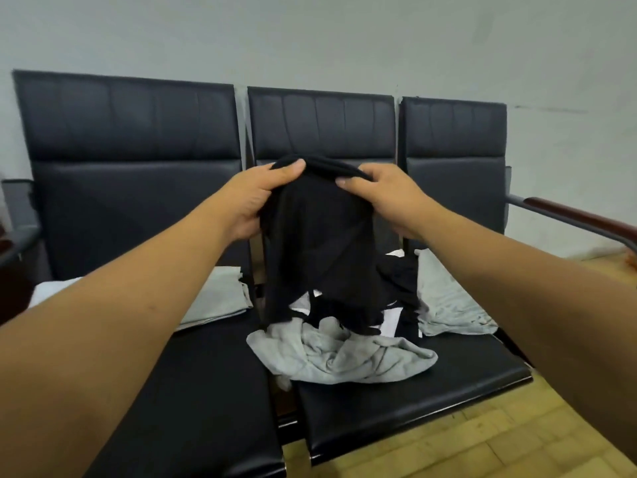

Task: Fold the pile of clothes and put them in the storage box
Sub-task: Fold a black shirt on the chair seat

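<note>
Left hand (253, 198) and right hand (387, 196) are each pinching the top edge of a black garment (320, 243), holding it hanging above the pile on the row of seats (396, 408); its folding appears to be only starting. One grey piece (220, 298) is lying flat, seemingly folded, on the left seat. A crumpled grey garment (341, 357) near the front edge, another grey one (448, 305) to its right and dark pieces between are waiting, and no storage box is showing.
</note>
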`<control>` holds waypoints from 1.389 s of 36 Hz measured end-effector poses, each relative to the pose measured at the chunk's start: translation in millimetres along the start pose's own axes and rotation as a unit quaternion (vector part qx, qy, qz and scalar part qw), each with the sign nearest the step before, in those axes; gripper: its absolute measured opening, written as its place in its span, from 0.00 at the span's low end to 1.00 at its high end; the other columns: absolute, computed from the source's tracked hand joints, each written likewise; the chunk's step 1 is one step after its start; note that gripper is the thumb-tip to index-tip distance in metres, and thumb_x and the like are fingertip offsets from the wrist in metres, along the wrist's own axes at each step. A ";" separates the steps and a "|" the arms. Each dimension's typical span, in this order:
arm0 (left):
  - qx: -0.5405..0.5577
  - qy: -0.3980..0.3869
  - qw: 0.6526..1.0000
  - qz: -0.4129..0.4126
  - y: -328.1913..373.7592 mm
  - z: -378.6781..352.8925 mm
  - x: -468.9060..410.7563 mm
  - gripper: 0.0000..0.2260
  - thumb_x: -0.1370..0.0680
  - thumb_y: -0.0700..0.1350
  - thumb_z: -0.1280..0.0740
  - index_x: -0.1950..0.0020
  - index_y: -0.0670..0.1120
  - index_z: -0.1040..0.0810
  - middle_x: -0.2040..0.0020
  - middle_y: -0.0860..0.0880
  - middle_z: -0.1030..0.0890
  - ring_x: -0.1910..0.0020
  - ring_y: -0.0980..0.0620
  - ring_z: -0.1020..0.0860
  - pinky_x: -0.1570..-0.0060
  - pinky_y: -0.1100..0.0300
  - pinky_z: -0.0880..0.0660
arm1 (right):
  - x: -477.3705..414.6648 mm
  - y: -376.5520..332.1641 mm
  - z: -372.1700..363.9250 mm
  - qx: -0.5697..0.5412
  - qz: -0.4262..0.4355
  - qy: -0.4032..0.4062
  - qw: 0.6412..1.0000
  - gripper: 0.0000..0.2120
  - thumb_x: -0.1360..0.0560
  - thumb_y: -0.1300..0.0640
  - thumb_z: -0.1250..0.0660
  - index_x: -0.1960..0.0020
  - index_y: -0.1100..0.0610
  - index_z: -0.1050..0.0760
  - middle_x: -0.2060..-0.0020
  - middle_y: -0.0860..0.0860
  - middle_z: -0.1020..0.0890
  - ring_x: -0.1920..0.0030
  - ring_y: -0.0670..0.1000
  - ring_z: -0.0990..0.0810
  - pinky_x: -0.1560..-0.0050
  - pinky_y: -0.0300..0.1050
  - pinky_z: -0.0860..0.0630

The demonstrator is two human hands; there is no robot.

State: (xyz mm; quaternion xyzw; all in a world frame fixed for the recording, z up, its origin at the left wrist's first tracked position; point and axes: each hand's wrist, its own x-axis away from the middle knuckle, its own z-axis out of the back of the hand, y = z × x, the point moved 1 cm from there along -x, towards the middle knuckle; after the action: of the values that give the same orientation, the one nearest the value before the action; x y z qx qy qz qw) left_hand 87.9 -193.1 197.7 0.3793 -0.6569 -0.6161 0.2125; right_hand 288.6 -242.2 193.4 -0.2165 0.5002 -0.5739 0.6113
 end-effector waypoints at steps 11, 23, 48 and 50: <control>0.006 0.094 0.995 0.026 11.7 70.8 44.2 0.07 0.21 0.49 0.34 0.50 0.46 0.21 0.53 0.46 0.16 0.52 0.48 0.17 0.53 0.54 0.20 | 39.4 24.1 -68.8 0.038 -0.150 -0.352 0.923 0.12 0.22 0.58 0.30 0.39 0.56 0.21 0.73 0.48 0.30 0.72 0.47 0.34 0.70 0.40 0.37; -0.070 0.014 0.997 0.000 22.7 103.7 85.9 0.08 0.21 0.40 0.37 0.46 0.47 0.20 0.53 0.50 0.16 0.54 0.54 0.18 0.48 0.61 0.21 | 41.6 -23.9 -139.2 -0.373 -0.201 -0.283 0.860 0.23 0.26 0.46 0.32 0.36 0.60 0.20 0.41 0.59 0.17 0.42 0.57 0.17 0.35 0.51 0.24; -0.626 0.026 0.742 0.239 -2.8 267.0 175.7 0.05 0.22 0.49 0.30 0.50 0.49 0.17 0.54 0.50 0.16 0.52 0.53 0.19 0.47 0.57 0.25 | 7.4 29.8 -144.3 -0.072 -0.227 -0.276 0.931 0.17 0.27 0.56 0.25 0.40 0.56 0.24 0.46 0.59 0.15 0.51 0.55 0.14 0.50 0.51 0.17; -0.638 0.048 0.725 0.257 -8.0 279.7 183.9 0.05 0.22 0.48 0.30 0.50 0.48 0.17 0.54 0.50 0.17 0.52 0.52 0.20 0.46 0.56 0.26 | 11.7 32.3 -141.2 0.023 -0.227 -0.334 0.914 0.15 0.27 0.53 0.27 0.42 0.56 0.21 0.46 0.59 0.15 0.48 0.55 0.14 0.51 0.49 0.18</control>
State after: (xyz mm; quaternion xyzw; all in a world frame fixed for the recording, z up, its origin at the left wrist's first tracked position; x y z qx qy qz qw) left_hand -233.4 -151.2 113.3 0.0000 -0.1706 -0.7927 0.5853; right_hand 181.0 -201.3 104.8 -0.4890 0.1907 -0.6031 0.6007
